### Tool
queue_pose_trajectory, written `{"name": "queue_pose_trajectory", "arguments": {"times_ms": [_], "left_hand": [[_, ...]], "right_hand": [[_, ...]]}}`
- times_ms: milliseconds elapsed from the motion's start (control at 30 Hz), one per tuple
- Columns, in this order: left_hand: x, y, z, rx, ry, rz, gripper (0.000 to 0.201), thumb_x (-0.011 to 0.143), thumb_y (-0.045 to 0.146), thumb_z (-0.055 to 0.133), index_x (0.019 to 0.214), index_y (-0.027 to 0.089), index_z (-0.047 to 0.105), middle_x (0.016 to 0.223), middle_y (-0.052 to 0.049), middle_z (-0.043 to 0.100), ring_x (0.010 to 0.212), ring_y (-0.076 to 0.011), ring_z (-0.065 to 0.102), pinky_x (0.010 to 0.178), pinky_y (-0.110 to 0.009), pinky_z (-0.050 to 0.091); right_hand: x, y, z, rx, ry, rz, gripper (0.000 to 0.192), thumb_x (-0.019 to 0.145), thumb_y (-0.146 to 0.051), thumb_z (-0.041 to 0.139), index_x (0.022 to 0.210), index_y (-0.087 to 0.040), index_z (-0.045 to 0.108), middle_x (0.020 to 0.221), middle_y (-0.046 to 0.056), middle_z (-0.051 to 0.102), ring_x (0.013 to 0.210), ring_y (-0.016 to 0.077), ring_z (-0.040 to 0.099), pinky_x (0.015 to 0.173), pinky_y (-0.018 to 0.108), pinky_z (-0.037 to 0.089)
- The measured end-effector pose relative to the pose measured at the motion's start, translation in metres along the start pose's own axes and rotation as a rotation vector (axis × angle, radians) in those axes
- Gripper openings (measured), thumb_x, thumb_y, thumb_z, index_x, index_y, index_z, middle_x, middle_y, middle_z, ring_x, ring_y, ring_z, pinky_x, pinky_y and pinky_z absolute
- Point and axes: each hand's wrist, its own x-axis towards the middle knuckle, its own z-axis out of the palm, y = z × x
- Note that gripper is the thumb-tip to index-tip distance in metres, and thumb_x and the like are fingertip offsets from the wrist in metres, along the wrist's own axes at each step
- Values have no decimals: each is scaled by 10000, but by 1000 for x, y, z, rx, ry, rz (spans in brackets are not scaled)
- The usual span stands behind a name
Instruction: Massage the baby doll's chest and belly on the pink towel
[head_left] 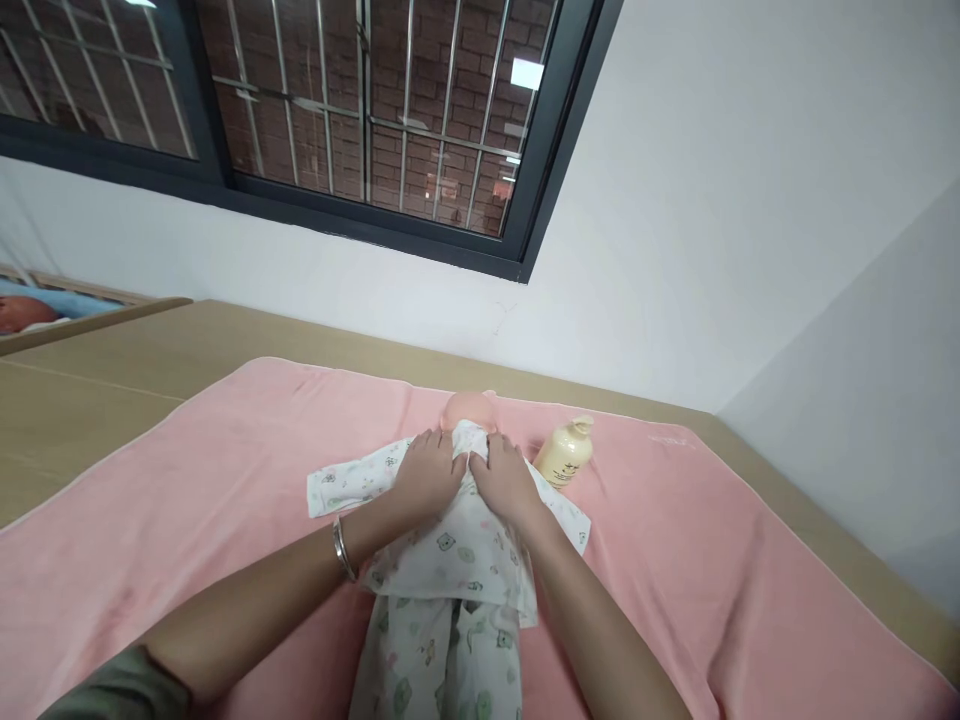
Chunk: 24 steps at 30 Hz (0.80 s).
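Note:
A baby doll (469,408) lies on its back on a pink blanket (645,560), its head away from me. It wears a white printed top (465,550) with the sleeves spread out to both sides, and matching trousers (420,650). My left hand (429,470) rests on the upper chest at the left shoulder area, fingers lying flat and pointing towards the head. On the other side my right hand (508,480) lies the same way, the two thumbs close together below the collar. Both palms press on the cloth. The doll's face is mostly hidden.
A pale yellow pump bottle (566,455) leans beside the doll's right-hand sleeve. The blanket covers a wooden surface (172,350) set against a white wall (660,250) under a barred window (375,110). At the far left, another doll (26,312) lies partly in view behind a wooden edge.

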Motion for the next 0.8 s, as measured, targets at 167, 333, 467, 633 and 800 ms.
{"name": "queue_pose_trajectory", "arguments": {"times_ms": [167, 333, 467, 633, 800], "left_hand": [[-8, 5, 3, 23, 103, 49, 412, 1004, 303, 382, 1262, 47, 576, 1262, -253, 636, 1223, -360, 568, 1072, -510, 416], [2, -1, -7, -100, 9, -17, 277, 969, 321, 425, 1060, 143, 617, 1096, -174, 687, 1065, -315, 623, 959, -452, 474], [7, -5, -7, -154, -23, -35, 245, 950, 349, 451, 1016, 170, 605, 1081, -147, 696, 1043, -297, 635, 947, -432, 473], [9, -6, -2, -160, -16, -50, 262, 943, 354, 467, 1050, 162, 610, 1088, -145, 704, 1064, -303, 641, 971, -430, 462], [11, -7, -2, -172, -11, -52, 288, 951, 354, 458, 1086, 152, 613, 1107, -148, 704, 1078, -303, 637, 982, -432, 461]], "right_hand": [[10, 12, 8, 77, 15, 7, 504, 997, -399, 408, 1347, -55, 523, 1404, 203, 590, 1346, 318, 492, 1184, 458, 214], [8, 10, 11, 24, 15, -27, 520, 1023, -385, 359, 1392, -59, 523, 1407, 215, 594, 1357, 322, 493, 1175, 478, 212], [9, 12, 11, 16, 13, -36, 523, 1022, -375, 364, 1421, -72, 515, 1459, 208, 557, 1380, 315, 474, 1168, 470, 230], [13, 15, 12, 47, 5, -38, 529, 1016, -371, 371, 1442, -86, 498, 1457, 186, 568, 1379, 303, 483, 1147, 447, 273], [16, 16, 11, 69, 7, -37, 536, 1008, -381, 380, 1436, -81, 501, 1454, 191, 571, 1380, 298, 487, 1147, 442, 275]]}}
